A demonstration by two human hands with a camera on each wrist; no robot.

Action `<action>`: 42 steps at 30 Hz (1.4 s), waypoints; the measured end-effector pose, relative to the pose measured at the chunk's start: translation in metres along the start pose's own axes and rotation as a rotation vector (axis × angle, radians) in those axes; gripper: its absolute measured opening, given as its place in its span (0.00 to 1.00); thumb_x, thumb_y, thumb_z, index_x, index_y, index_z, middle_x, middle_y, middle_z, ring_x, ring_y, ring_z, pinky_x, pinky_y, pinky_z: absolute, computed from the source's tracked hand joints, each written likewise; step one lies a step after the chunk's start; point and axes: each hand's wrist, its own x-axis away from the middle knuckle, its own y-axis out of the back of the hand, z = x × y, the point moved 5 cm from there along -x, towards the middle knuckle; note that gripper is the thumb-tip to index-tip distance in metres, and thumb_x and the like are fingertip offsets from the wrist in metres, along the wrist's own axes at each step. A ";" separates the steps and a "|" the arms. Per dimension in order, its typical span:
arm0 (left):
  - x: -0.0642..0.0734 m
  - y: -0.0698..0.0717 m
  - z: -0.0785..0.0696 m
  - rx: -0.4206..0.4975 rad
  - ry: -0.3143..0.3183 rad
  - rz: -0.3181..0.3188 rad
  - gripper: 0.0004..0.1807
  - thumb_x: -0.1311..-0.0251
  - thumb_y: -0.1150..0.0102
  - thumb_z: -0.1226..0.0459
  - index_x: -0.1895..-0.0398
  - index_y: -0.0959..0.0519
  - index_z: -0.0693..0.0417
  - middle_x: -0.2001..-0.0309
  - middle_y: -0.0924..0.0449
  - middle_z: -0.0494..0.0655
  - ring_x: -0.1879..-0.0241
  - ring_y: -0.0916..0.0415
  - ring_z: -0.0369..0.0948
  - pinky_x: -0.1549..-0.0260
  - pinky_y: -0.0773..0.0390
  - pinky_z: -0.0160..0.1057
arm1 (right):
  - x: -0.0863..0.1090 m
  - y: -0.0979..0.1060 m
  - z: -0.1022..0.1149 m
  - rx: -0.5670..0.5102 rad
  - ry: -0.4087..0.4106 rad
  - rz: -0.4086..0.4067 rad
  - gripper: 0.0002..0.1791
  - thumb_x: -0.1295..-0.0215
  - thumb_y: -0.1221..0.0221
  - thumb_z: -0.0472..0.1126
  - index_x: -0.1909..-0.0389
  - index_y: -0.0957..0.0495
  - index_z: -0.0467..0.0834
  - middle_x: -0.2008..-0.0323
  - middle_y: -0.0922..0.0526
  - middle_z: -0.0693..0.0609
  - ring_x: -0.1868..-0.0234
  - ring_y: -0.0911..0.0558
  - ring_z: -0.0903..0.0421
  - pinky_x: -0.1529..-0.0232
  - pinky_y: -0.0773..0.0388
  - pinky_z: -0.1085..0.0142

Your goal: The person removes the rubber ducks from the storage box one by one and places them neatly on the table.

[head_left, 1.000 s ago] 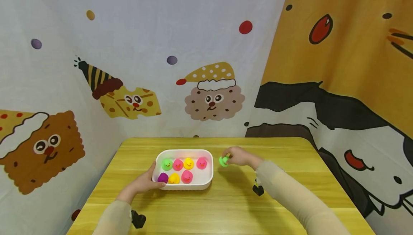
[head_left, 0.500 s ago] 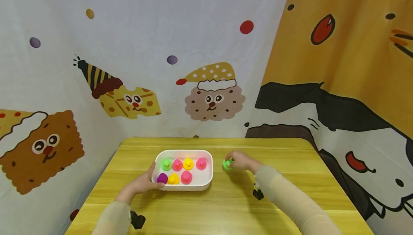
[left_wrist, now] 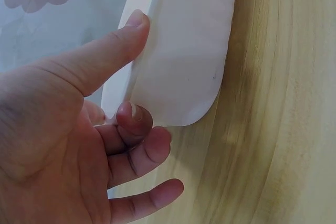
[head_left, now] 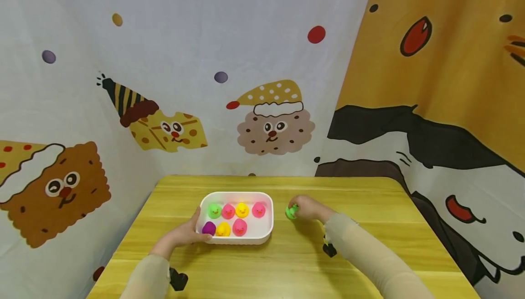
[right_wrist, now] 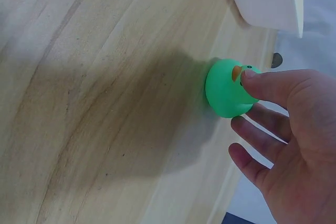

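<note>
A: Where is the green duck (right_wrist: 223, 90) right now?

B: On the table (head_left: 262, 271), by the look of it, to the right of the white tub (head_left: 235, 240) and apart from it. The right hand (head_left: 307, 207) pinches it, with the thumb against its face and fingertips behind.

A: A sound hold?

B: Maybe a thin one. The thumb sits high, on the rounded head, so squeezing harder there could make the duck tip or squirt out sideways. The lower fingers don't seem to wrap it (the wrist view shows them partly curled, one well away), so little would catch it.

A: And the left hand (head_left: 186, 233)?

B: It grips the tub's left end, thumb over the front rim, fingers around the corner. With only that end held, a knock at the far side could swing the tub round on the smooth wood.

A: What about the seven toys inside?

B: They stand loose in two rough rows. If the left hand lifts or jerks its end, I'd expect them to slide right. The purple toy (head_left: 208, 228) is closest to that thumb, so it could get nudged first.
</note>
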 end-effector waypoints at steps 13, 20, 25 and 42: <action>0.000 0.001 -0.002 -0.030 0.028 0.004 0.62 0.44 0.31 0.54 0.26 0.69 0.67 0.30 0.57 0.76 0.34 0.47 0.69 0.39 0.47 0.66 | -0.005 -0.005 -0.007 -0.020 -0.001 -0.007 0.15 0.45 0.38 0.25 0.55 0.18 0.35 0.55 0.17 0.45 0.55 0.22 0.51 0.51 0.26 0.54; -0.001 0.000 -0.003 -0.027 0.025 0.006 0.63 0.45 0.31 0.53 0.26 0.69 0.67 0.30 0.58 0.77 0.34 0.48 0.70 0.39 0.47 0.66 | -0.003 -0.006 -0.009 -0.051 -0.006 -0.019 0.17 0.42 0.39 0.27 0.51 0.19 0.35 0.53 0.18 0.44 0.56 0.22 0.53 0.54 0.25 0.56; 0.000 0.000 -0.004 -0.023 0.020 0.006 0.63 0.45 0.30 0.53 0.26 0.70 0.68 0.30 0.58 0.77 0.34 0.49 0.70 0.38 0.48 0.66 | -0.001 -0.006 -0.008 -0.080 -0.027 -0.029 0.17 0.41 0.38 0.27 0.49 0.20 0.34 0.52 0.18 0.44 0.57 0.22 0.53 0.55 0.24 0.57; -0.002 0.001 -0.001 -0.035 0.038 0.024 0.64 0.45 0.31 0.51 0.26 0.70 0.67 0.30 0.59 0.76 0.33 0.50 0.70 0.38 0.49 0.66 | -0.007 0.029 0.008 -0.107 0.058 -0.110 0.18 0.38 0.39 0.33 0.46 0.21 0.37 0.46 0.21 0.41 0.44 0.26 0.36 0.43 0.30 0.47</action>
